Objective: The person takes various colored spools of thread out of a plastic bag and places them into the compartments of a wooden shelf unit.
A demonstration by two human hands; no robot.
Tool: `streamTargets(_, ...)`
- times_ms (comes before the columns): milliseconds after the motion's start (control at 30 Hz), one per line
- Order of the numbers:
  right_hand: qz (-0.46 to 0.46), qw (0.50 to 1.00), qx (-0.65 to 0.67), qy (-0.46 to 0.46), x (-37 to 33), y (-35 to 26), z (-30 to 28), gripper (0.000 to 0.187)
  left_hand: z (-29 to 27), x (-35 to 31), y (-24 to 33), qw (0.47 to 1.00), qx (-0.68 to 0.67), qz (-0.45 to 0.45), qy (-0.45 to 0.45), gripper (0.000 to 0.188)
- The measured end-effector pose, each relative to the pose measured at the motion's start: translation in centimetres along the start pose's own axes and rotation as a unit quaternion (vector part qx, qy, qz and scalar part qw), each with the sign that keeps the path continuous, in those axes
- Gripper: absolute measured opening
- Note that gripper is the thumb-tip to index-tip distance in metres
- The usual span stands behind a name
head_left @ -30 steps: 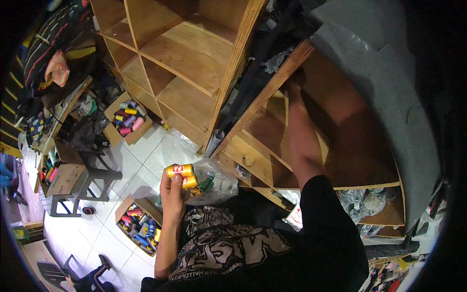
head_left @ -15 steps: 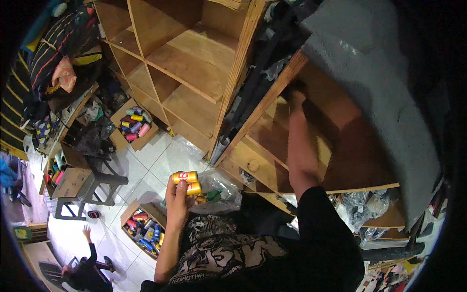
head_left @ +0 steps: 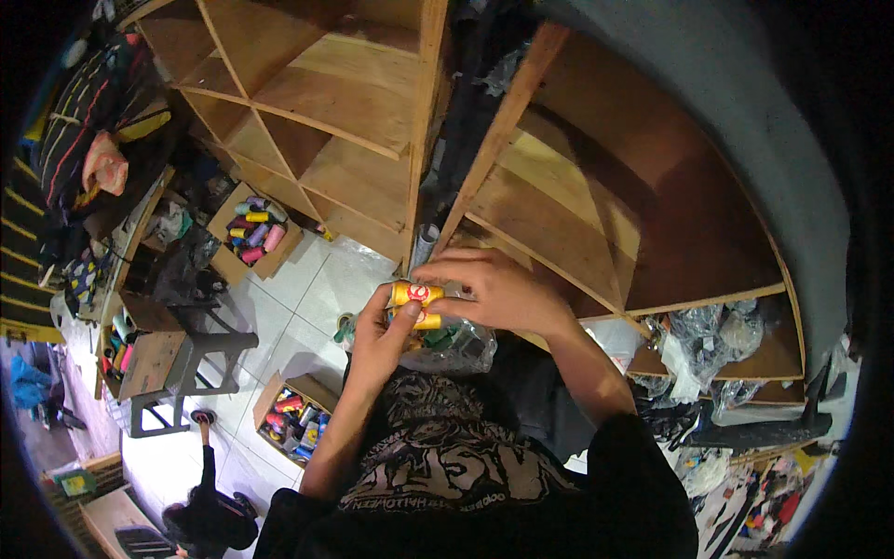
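Two yellow thread spools [head_left: 417,293] with red-and-white labels lie one above the other in front of my chest. My left hand [head_left: 377,343] is closed around their left side, its thumb pressed over the lower spool. From the right, my right hand [head_left: 512,291] takes the upper spool's right end between thumb and fingers. Part of the lower spool is hidden by my thumbs. Just below the hands is a clear plastic bag [head_left: 466,349] with green things inside.
Wooden shelving [head_left: 345,107] stands ahead, and another shelf unit [head_left: 689,214] is at the right. Cardboard boxes of coloured spools [head_left: 256,233] [head_left: 296,421] sit on the tiled floor. At the left are a grey stool [head_left: 209,359] and a person [head_left: 209,508] reaching to a small dark round object [head_left: 202,416].
My right hand has come out of the right-hand shelf unit to the spools. My left hand with the spools appears farther right and higher. The other person's arm now reaches the round object.
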State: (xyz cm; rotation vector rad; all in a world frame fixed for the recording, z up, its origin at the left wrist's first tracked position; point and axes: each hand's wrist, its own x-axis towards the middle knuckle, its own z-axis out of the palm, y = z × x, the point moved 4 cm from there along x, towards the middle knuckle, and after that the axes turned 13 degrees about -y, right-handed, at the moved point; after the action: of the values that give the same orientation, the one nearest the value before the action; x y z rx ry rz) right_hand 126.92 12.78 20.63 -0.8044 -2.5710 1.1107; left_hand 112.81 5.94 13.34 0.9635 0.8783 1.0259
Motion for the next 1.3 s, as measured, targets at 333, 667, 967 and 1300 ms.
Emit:
streamTargets(333,0.195,0.916,0.295,0.187,-6.8,6.8,-4.8,0.032,-1.2,0.8,-2.3,0.996,0.044,-0.073,0.033,0.045)
streamTargets(667,0.288,0.831,-0.174,0.442,-4.0,25.8,-20.5,0.033,-1.3,1.0,-2.3,0.996,0.030,-0.060,0.061,0.049)
streamTargets(967,0.252,0.788,-0.310,0.469,2.5,30.6,-20.5,0.047,-2.8,-0.3,-2.5,0.983,0.049,-0.020,0.178,0.053)
streamTargets(1300,0.298,0.359,-0.814,0.345,2.2,34.2,-20.6,0.024,-3.1,-0.6,-2.4,0.982,0.057,-0.016,0.180,0.050)
